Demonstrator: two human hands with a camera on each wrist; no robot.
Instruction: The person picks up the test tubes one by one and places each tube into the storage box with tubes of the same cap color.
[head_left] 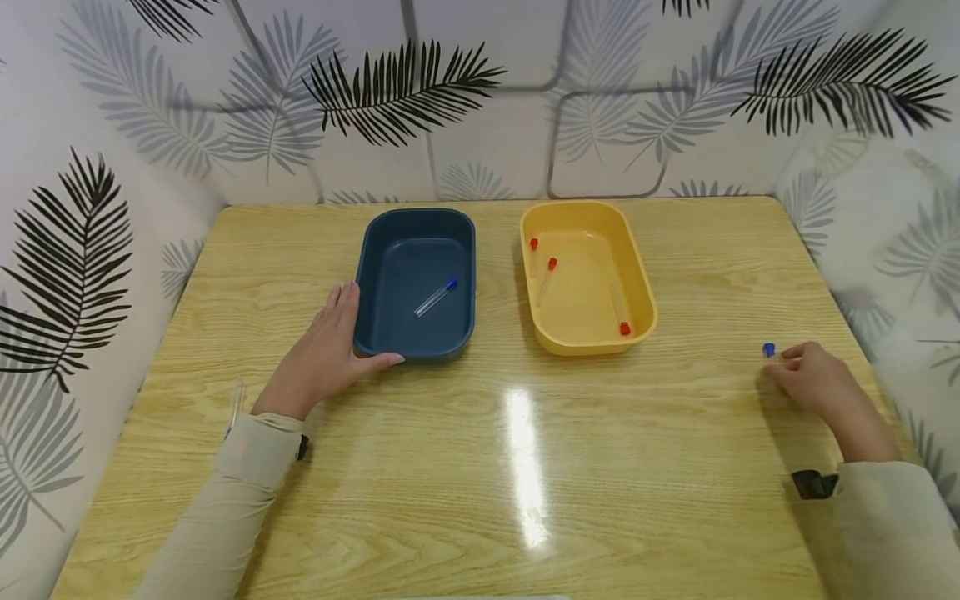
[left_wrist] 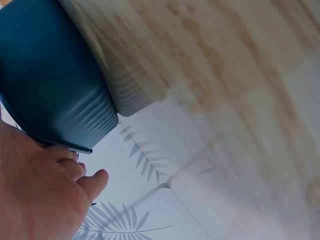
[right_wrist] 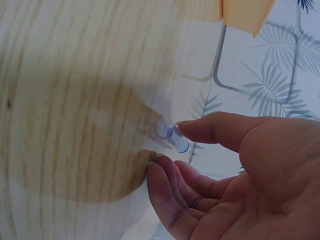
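Observation:
My left hand (head_left: 318,354) rests against the near-left corner of a dark blue bin (head_left: 363,275), fingers extended along its side and thumb on the front rim. A clear test tube with a blue cap (head_left: 451,284) lies in that bin. Over at the right, my right hand (head_left: 817,383) is at another blue-capped test tube (head_left: 768,350) on the table, most of it hidden by the hand in the head view. The right wrist view has the tube (right_wrist: 172,136) between thumb and fingers, the thumb tip right at it and the fingertips apart from it.
A yellow bin (head_left: 585,343) with red-capped tubes stands right of the blue one. Another clear tube (head_left: 237,402) lies on the wooden table (head_left: 600,500) beside my left forearm. Leaf-patterned cloth (head_left: 487,158) rises behind the table's far edge.

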